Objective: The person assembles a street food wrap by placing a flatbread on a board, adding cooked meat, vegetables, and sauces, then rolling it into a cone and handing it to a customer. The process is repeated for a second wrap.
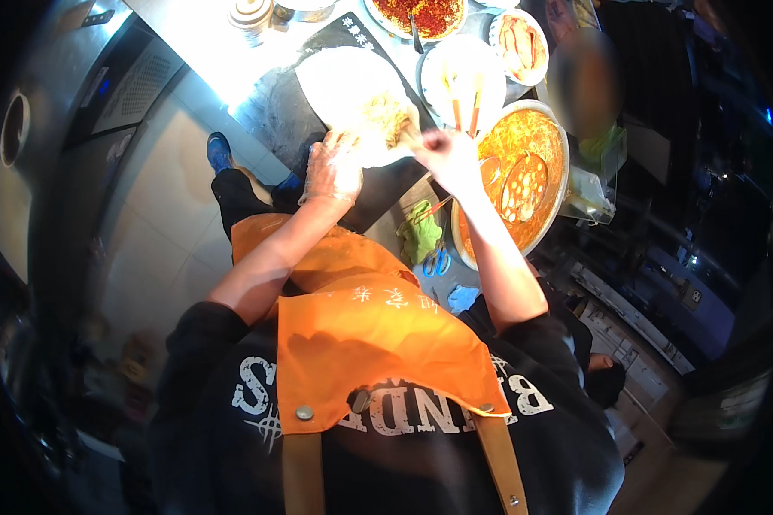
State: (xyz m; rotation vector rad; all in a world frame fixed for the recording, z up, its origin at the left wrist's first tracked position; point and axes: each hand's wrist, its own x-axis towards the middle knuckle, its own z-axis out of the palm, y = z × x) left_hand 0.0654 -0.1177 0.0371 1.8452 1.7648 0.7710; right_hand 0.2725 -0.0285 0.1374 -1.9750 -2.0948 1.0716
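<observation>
A thin, round white wrap, washed out by glare, lies over a dark board. Pale brown shredded filling sits on its right part. My left hand, in a clear plastic glove, has its fingers bent over the wrap's near edge. At the right-hand edge, my right hand pinches a drawn-out corner of the wrap; its fingertips are partly blurred. Just right of that hand stands a large metal basin of orange-red sauce. Ladle-like shapes rest in the sauce.
Beyond my right hand are a white bowl with reddish sticks, a bowl of red chili flakes with a spoon, and a bowl of pinkish slices. Near the counter's front lie a green cloth and blue-handled scissors. A jar stands far left.
</observation>
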